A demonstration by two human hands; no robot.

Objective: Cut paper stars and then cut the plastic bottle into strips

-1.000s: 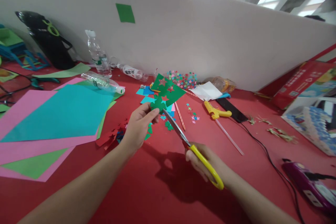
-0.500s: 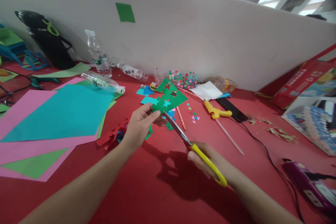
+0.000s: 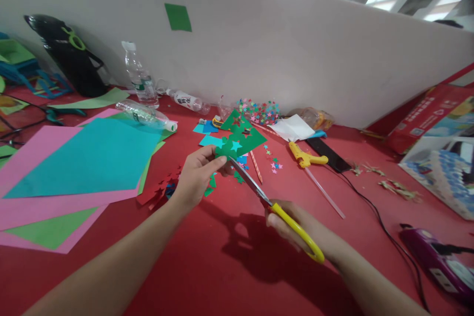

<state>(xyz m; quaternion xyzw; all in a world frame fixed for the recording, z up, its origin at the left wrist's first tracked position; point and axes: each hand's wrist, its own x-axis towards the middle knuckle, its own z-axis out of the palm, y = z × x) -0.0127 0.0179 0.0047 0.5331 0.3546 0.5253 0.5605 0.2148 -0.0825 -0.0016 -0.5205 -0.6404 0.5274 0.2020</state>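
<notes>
A piece of green paper [image 3: 253, 142] with star-shaped holes is pinched between the thumb and fingers of my left hand [image 3: 196, 174]. My right hand [image 3: 292, 222] is closed round the handles of yellow-handled scissors [image 3: 296, 227]. Their blades point up and left, with the tips at the paper's lower edge beside my left thumb. The blades look close together. Part of the right fingers is hidden behind the handles. Under and behind the paper lie blue paper pieces [image 3: 211, 141] and small green scraps. Red cut paper [image 3: 158, 192] with star shapes lies left of my left hand.
Large coloured sheets [image 3: 85, 158] cover the left side, a plastic bottle [image 3: 146, 116] on them. To the right are a yellow glue gun [image 3: 305, 155], a black phone [image 3: 328, 154] and a purple power strip [image 3: 437, 259] with its cord. Paper stars [image 3: 259, 111] are heaped near the wall.
Almost nothing differs. The scissors' handles and my right hand have shifted very slightly right, while the view itself has moved a little. Both hands keep their hold.
</notes>
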